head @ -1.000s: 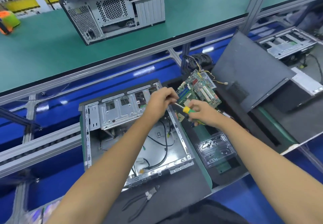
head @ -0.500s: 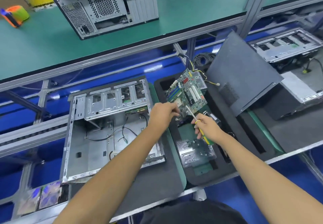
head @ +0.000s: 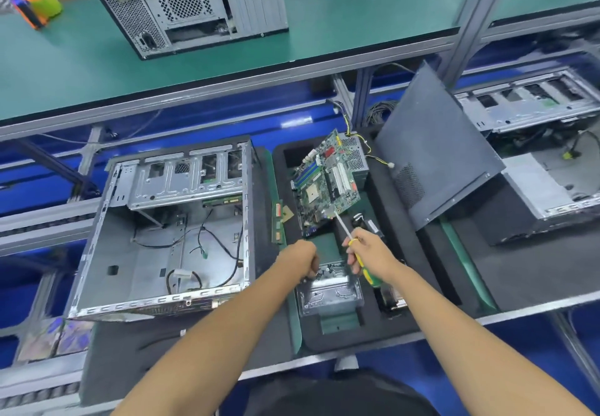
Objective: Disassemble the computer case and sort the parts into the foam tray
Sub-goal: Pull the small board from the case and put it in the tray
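The open grey metal computer case (head: 162, 230) lay on its side on the table, left of the black foam tray (head: 399, 220), where a green circuit board (head: 328, 181) leaned; the right hand (head: 370, 255) gripped a yellow-green screwdriver (head: 358, 258), kept ready; the left hand's (head: 300, 258) fingers curled over a tray pocket, perhaps dropping a screw; contents unclear.

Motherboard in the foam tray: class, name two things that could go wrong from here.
1. The motherboard lies tilted, propped on a metal box rather than flat; it might slide or flex.
2. The right hand grips a screwdriver whose tip is at the board's near edge; a slip could scratch it.
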### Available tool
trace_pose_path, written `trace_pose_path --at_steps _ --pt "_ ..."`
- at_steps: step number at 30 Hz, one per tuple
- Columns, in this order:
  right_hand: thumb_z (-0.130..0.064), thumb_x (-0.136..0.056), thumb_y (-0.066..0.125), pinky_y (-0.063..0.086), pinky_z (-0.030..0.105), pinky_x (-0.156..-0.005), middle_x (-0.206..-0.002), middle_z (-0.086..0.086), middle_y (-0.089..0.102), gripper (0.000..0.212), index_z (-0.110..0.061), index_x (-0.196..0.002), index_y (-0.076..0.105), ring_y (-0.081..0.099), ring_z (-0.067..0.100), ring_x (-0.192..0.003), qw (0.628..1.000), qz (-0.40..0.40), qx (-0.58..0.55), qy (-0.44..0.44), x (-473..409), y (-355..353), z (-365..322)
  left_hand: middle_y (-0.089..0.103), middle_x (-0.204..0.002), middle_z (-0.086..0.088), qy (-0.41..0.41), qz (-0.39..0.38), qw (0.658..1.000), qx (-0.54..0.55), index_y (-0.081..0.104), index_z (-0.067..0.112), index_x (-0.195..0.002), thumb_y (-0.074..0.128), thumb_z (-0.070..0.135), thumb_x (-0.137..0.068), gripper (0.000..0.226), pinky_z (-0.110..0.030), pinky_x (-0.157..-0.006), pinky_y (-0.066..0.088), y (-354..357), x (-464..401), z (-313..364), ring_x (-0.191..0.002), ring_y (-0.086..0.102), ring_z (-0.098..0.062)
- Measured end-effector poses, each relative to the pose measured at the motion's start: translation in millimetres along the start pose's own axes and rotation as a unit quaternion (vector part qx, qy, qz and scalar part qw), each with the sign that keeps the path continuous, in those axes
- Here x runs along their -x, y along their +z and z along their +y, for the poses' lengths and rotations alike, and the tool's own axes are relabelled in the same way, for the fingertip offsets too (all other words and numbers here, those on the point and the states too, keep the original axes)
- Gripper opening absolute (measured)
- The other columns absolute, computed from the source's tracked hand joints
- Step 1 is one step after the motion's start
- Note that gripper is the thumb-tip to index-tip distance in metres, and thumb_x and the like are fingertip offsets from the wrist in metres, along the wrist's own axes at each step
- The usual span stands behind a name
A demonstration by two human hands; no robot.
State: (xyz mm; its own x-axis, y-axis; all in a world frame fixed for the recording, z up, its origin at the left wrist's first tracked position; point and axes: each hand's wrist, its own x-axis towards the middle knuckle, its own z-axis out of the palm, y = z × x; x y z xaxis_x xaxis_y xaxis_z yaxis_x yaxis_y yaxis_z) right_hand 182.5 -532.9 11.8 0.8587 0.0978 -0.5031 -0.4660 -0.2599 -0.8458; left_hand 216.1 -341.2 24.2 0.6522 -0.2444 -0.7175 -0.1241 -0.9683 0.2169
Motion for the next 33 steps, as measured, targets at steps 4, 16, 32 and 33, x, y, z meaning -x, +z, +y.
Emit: trace_pose_path --at_steps 4,16,32,33 --pt "-0.003 -0.098 0.043 0.044 0.027 -0.041 -0.06 0.009 0.059 0.011 -0.003 -0.094 0.053 0.055 0.024 -0.042 1.0 -0.001 -0.017 0.004 -15.7 2.7 -19.0 0.073 -0.108 0.002 -0.002 0.073 0.997 0.006 0.075 0.024 -0.115 0.067 0.011 -0.095 0.025 -0.026 -0.081 0.048 -28.4 7.6 -4.0 -0.1 0.069 -0.021" --pt "-0.018 -0.104 0.034 0.043 0.038 -0.061 -0.087 0.006 0.064 0.013 -0.019 -0.099 0.046 0.058 0.028 -0.069 0.968 0.096 0.179 -0.146 -42.4 130.8 -142.1 0.033 -0.142 -0.022 -0.287 0.545 0.591 0.521 0.042 -0.001 -0.13 0.058 0.042 -0.101 0.055 -0.053 -0.105 0.038 -85.7 40.4 -115.1 -0.127 0.037 -0.037" --pt "-0.019 -0.097 0.049 0.041 0.04 -0.059 -0.114 0.012 0.052 0.023 -0.011 -0.118 0.045 0.056 0.034 -0.104 0.866 0.364 0.319 -0.123 -58.0 227.2 -140.4 0.054 -0.14 -0.029 -0.018 0.276 0.442 0.853 0.019 0.004 -0.158 0.052 0.019 -0.107 0.063 -0.047 -0.109 0.049 -59.3 33.6 -148.9 -0.112 0.064 -0.031" --pt "-0.02 -0.098 0.049 0.04 0.039 -0.059 -0.114 0.012 0.051 0.023 -0.011 -0.119 0.044 0.056 0.033 -0.104 0.864 0.364 0.325 -0.124 -59.0 227.4 -139.4 0.056 -0.136 -0.027 -0.02 0.274 0.446 0.852 0.022 0.004 -0.157 0.052 0.019 -0.107 0.061 -0.046 -0.107 0.05 -55.8 32.5 -152.0 -0.109 0.065 -0.03"
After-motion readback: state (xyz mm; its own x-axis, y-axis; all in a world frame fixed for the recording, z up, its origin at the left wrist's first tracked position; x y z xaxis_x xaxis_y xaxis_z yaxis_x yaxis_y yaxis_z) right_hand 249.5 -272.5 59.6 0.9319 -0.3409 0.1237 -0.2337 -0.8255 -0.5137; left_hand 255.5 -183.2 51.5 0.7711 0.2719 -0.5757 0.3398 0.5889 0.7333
